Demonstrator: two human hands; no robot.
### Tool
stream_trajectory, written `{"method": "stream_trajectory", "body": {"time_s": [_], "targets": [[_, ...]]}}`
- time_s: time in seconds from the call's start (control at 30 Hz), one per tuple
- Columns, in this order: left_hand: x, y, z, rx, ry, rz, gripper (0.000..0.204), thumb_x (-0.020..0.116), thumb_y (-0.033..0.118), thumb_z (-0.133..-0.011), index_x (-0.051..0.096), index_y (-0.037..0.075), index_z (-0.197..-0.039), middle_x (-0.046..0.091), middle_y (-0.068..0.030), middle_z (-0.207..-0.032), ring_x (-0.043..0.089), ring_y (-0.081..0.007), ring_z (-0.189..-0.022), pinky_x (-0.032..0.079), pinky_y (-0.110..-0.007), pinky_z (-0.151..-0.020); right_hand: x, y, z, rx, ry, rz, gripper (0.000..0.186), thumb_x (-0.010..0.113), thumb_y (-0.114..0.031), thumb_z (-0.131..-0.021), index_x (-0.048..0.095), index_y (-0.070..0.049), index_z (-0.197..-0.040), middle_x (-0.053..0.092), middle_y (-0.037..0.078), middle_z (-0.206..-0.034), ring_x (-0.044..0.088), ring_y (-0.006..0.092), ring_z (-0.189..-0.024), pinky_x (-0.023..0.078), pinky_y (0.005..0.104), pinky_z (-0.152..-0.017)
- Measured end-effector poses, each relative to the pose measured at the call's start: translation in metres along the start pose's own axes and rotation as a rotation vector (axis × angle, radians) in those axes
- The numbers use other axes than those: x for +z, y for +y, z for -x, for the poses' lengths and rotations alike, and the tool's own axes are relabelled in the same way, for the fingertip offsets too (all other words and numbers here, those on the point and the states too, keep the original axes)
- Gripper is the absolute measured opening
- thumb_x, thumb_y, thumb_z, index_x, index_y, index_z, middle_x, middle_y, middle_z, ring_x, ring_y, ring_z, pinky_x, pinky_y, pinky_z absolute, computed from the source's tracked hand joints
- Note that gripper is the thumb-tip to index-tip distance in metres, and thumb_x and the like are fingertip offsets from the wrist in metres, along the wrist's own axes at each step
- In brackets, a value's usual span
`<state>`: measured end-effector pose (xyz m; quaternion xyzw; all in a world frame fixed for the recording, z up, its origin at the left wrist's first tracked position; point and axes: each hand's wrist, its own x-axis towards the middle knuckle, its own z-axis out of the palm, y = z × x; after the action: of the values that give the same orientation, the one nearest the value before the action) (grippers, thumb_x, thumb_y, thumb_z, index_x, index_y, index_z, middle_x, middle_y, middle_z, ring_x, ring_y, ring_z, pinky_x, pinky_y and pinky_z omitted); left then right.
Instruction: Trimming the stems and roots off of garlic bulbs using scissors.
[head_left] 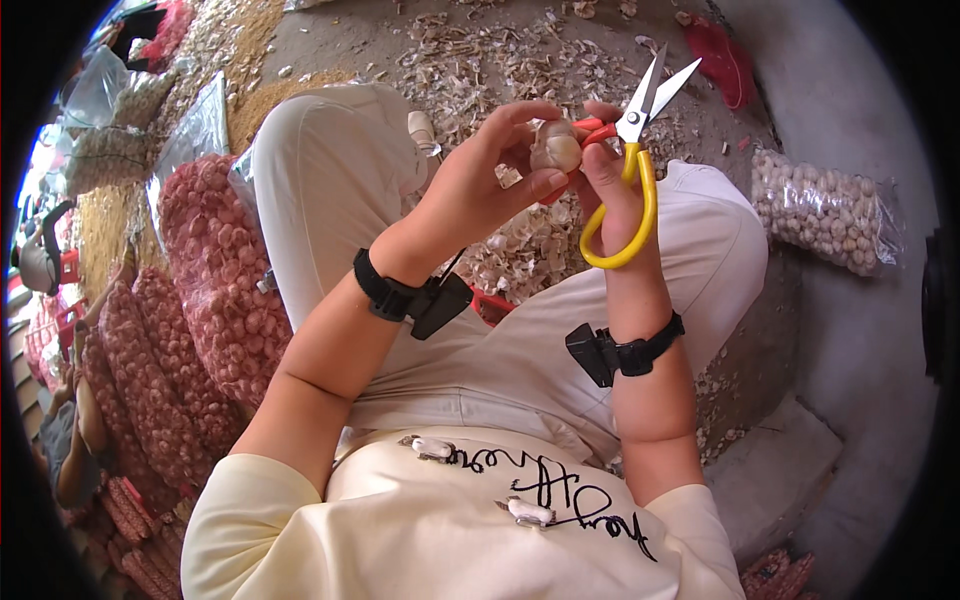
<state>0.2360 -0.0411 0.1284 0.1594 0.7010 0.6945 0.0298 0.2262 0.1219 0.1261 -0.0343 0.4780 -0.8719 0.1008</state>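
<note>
My left hand has its fingers wrapped round a pale garlic bulb, held up in front of my knees. Close beside it, my right hand grips scissors with a large yellow loop, red handle parts and white-silver blades that stand apart, pointing up and right. My right fingertips are partly hidden behind the scissors and bulb. Below both hands lies a heap of loose garlic skins between my legs, partly covering a red object.
Red mesh sacks of garlic crowd the left, where another person's arm shows. A clear bag of garlic lies at the right, a red mesh bag farther back. Garlic skins litter the floor.
</note>
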Motion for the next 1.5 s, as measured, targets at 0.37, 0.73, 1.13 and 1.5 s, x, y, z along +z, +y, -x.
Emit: {"method": "stream_trajectory", "body": {"time_s": [0.37, 0.73, 1.13, 1.5], "targets": [[0.004, -0.006, 0.0, 0.047, 0.322, -0.401, 0.024, 0.071, 0.015, -0.08, 0.061, 0.004, -0.098, 0.059, -0.0033, -0.072, 0.056, -0.0122, -0.064, 0.047, -0.026, -0.059, 0.002, 0.006, -0.003, -0.024, 0.021, 0.135, 0.036, 0.061, -0.009, -0.088, 0.044, -0.004, -0.119, 0.062, 0.01, -0.1, 0.062, 0.0167, -0.086, 0.051, 0.0283, -0.076], [0.006, -0.003, -0.001, 0.022, 0.197, -0.596, 0.02, 0.066, 0.024, -0.084, 0.06, 0.005, -0.089, 0.059, -0.0059, -0.072, 0.058, -0.019, -0.066, 0.047, -0.029, -0.06, -0.002, 0.011, -0.004, -0.051, 0.125, 0.129, 0.034, 0.061, -0.006, -0.087, 0.045, -0.004, -0.117, 0.061, 0.008, -0.099, 0.06, 0.0148, -0.091, 0.049, 0.0262, -0.079], [-0.007, -0.02, -0.002, -0.053, 0.223, -0.222, 0.014, 0.052, 0.015, -0.092, 0.057, 0.003, -0.087, 0.057, -0.0053, -0.073, 0.056, -0.0115, -0.068, 0.046, -0.027, -0.064, 0.0, 0.013, -0.002, -0.054, 0.168, 0.268, 0.029, 0.064, -0.006, -0.085, 0.049, -0.005, -0.109, 0.058, 0.003, -0.091, 0.058, 0.0106, -0.078, 0.05, 0.023, -0.068], [-0.005, -0.007, -0.011, 0.186, 0.119, -0.732, 0.013, 0.06, 0.016, -0.087, 0.054, 0.005, -0.085, 0.057, -0.0111, -0.073, 0.057, -0.0292, -0.065, 0.047, -0.036, -0.059, -0.002, 0.013, -0.009, -0.096, 0.126, 0.341, 0.026, 0.065, -0.006, -0.083, 0.051, -0.006, -0.105, 0.055, 0.0, -0.086, 0.055, 0.0074, -0.076, 0.047, 0.0221, -0.066]]}}
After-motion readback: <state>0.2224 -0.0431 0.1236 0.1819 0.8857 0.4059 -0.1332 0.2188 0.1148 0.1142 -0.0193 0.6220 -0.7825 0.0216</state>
